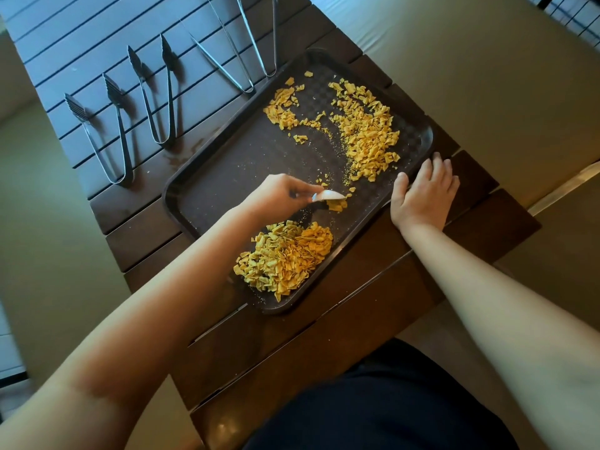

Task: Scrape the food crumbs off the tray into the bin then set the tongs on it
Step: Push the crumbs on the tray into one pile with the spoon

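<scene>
2 thin tongs cut off by top edge; tray partly under forearm.

A dark slatted wooden table stands on beige floor (dimly lit).

Textured plastic tray, metal tongs

The left hand pinches a small white plastic scraper over the dark brown rectangular tray; the right hand rests flat on its right rim.
</scene>
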### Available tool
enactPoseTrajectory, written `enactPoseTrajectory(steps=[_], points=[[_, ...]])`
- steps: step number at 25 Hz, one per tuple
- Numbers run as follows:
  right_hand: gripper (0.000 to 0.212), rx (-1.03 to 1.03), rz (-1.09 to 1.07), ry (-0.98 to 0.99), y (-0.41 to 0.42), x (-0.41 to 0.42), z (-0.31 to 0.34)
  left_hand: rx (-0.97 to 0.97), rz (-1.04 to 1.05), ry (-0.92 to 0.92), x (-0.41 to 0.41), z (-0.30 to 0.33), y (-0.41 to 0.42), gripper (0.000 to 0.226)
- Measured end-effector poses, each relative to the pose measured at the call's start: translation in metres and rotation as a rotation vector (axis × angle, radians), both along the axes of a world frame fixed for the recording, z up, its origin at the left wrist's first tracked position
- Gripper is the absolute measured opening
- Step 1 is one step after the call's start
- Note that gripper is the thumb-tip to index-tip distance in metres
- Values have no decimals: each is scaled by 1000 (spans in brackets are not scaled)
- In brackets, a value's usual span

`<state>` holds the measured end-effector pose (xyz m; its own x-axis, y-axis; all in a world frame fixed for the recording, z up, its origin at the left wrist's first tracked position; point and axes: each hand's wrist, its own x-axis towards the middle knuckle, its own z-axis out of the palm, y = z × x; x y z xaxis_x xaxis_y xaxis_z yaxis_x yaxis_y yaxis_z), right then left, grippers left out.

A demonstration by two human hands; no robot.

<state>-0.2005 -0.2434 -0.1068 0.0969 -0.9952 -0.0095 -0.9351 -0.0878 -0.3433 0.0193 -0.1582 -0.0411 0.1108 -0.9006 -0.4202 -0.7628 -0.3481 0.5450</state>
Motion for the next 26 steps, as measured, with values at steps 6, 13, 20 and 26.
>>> enactPoseTrajectory(steps=[6, 13, 20, 26], points=[[69, 4, -2, 12, 0, 0, 1, -140, 227, 26, -16, -9, -24, 32], [68, 2, -4, 6, -1, 0, 0, 17, -113, -55, -9, 5, -5, 28], [68, 8, -2, 9, 0, 0, 0, -121, 376, 98, 9, -6, 1, 29], [68, 3, -3, 15, -1, 0, 0, 68, 76, 64, -5, -2, 11, 29]])
